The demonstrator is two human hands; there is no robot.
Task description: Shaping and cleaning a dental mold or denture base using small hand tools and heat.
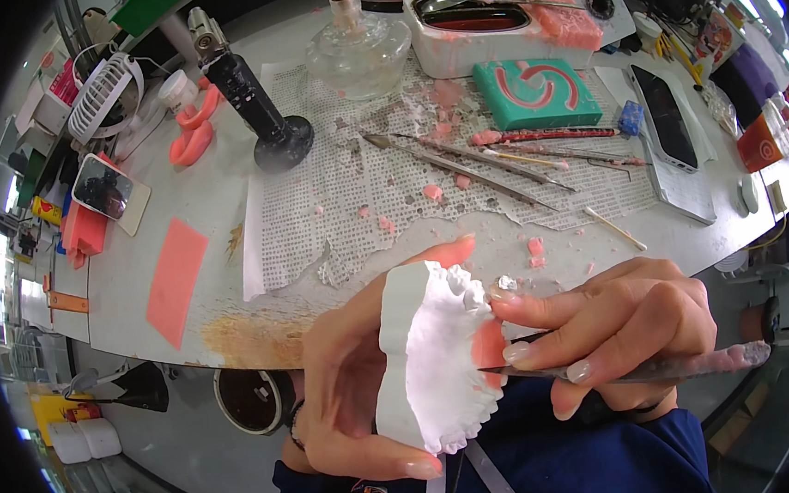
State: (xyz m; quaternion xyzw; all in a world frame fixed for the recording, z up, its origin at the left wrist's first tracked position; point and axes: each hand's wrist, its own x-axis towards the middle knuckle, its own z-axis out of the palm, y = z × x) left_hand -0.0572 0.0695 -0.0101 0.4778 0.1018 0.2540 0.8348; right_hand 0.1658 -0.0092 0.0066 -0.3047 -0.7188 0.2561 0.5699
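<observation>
My left hand (349,380) grips a white plaster dental cast (426,355) from behind, teeth row facing right. A patch of pink wax (489,343) sits on the cast's right side. My right hand (605,327) is closed around a thin metal carving tool (664,369), held like a pen. Its tip rests at the pink wax on the cast. Both hands hover just in front of the workbench edge, above my dark blue sleeves.
The white bench (139,294) holds torn paper towel (354,203) with several metal instruments (471,162), a glass spirit lamp (356,50), a black torch (248,96), a teal box (535,92), pink wax sheets (175,278), a phone (664,119), a small fan (104,93).
</observation>
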